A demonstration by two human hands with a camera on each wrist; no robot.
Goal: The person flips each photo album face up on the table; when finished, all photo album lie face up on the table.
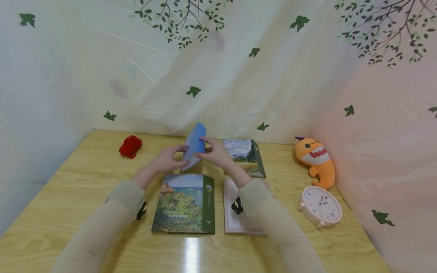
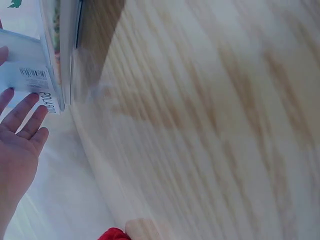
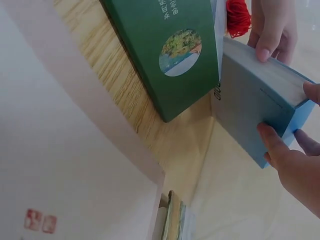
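Both hands hold a thick blue album (image 1: 195, 143) tilted on its edge near the back of the table. My left hand (image 1: 168, 157) grips its left side, with the thumb on the pale page edge in the right wrist view. My right hand (image 3: 295, 167) pinches the corner by the bright blue spine. A barcode and large lettering show on the album's cover (image 2: 34, 75) in the left wrist view. Just in front of the hands lies a green-spined photo album (image 1: 182, 204) with a seaside painting. Beneath the right forearm is a pale pink album (image 1: 233, 223), partly hidden.
Another green-spined album (image 1: 242, 155) with a landscape cover lies at the back, right of the hands. Red yarn (image 1: 130, 146) sits at the back left. An orange shark plush (image 1: 322, 168) and a pink round clock (image 1: 321, 204) are at the right. A fabric backdrop (image 1: 222, 76) closes off the rear.
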